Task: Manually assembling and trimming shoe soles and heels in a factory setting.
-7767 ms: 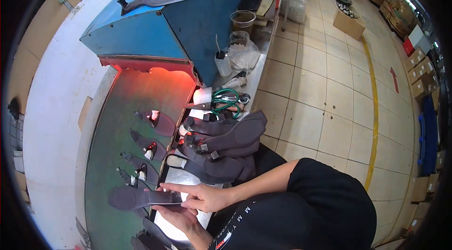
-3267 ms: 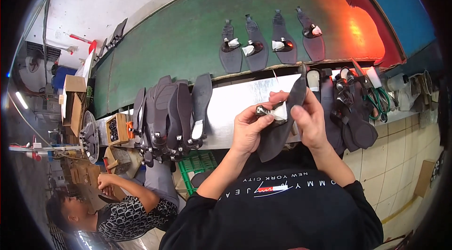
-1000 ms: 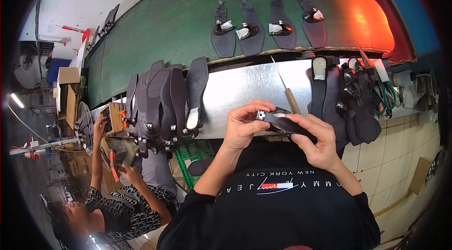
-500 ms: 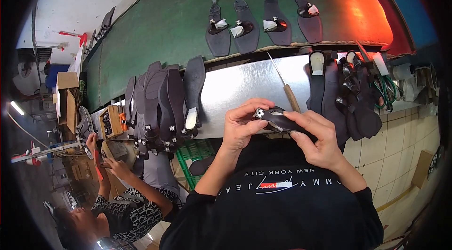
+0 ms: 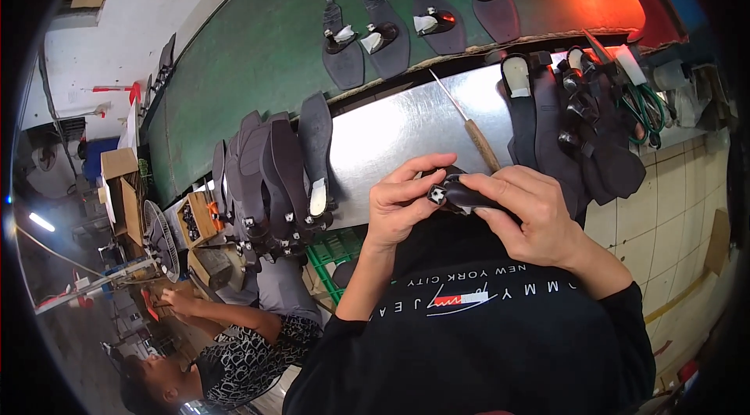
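Observation:
A dark shoe piece (image 5: 467,195) with a smooth, curved body and a silvery-white end is held in front of my chest. My left hand (image 5: 400,203) grips it near the silvery end, thumb below and fingers above. My right hand (image 5: 533,210) pinches the other side, its fingers lying along the dark surface. Parts of the piece are hidden by my fingers. Just beyond my hands an awl (image 5: 481,146) with a wooden handle lies on the metal tabletop (image 5: 371,138), its spike pointing away to the left.
Dark soles (image 5: 285,161) stand clustered on the left; more soles (image 5: 545,122) lie right, near a green cord (image 5: 647,114). Several soles with white wrapping (image 5: 435,23) rest on the green belt (image 5: 258,64). A green crate (image 5: 322,259) sits below. Another person (image 5: 254,349) works at left.
The dark piece has turned in my hands, so its silvery end faces me more. My view has shifted slightly; the other person's hands have moved lower.

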